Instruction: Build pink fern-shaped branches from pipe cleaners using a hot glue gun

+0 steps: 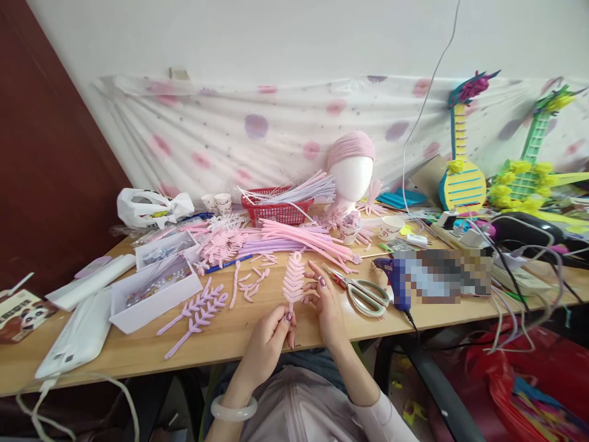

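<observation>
Over the table's front edge, my left hand point(272, 333) pinches the lower stem of a pink pipe-cleaner leaf point(293, 279) between thumb and fingers. The leaf stands upright, with paired slanting loops and one round loop at its tip. Beside its right edge is my right hand point(326, 301), fingers apart and slightly bent; whether a fingertip touches the leaf I cannot tell. Purple pipe-cleaner sprigs point(202, 314) lie to the left, near small pink pipe-cleaner pieces point(251, 287). Just right of my right hand rest scissors point(365, 298).
Behind lie pink and purple pipe cleaners point(304, 236), a red basket point(276, 213) and a white mannequin head point(352, 175). A white box point(151, 301) of beads stands left. At right are a blue glue gun point(398, 285), a paper cup point(391, 227) and tangled cables point(519, 307).
</observation>
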A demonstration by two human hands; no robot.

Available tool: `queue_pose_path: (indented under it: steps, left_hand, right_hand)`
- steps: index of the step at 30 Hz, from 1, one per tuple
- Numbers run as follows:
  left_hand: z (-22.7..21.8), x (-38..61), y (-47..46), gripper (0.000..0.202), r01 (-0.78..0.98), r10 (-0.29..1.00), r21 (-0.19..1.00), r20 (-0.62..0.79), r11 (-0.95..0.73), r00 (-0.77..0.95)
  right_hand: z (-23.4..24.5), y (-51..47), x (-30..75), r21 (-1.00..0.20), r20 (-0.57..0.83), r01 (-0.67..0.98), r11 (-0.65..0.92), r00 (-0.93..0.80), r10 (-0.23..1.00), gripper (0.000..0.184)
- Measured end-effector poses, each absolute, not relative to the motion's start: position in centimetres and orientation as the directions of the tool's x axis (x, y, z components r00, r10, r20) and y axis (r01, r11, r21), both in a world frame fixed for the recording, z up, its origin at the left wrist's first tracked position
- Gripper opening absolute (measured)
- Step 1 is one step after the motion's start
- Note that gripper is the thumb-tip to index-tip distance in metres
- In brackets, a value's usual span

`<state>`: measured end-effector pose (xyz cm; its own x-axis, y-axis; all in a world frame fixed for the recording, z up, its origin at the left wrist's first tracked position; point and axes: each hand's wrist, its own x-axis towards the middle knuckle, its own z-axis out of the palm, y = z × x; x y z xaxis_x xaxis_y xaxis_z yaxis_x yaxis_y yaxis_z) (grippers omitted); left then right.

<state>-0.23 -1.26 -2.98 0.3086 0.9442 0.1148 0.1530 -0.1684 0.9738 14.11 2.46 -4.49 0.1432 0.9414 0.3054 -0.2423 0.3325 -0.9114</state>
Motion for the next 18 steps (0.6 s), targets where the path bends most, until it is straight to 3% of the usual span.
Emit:
queue_pose_path:
  steps: [18]
  left_hand:
    - [-2.78, -0.23, -1.33, 0.026, 0.153, 0.945, 0.974, 0.114, -0.167, 0.306]
  right_hand:
    - [-4.55, 2.47, 14.1, -0.905, 0.291, -0.245, 0.349, 0.245, 0.925, 0.035]
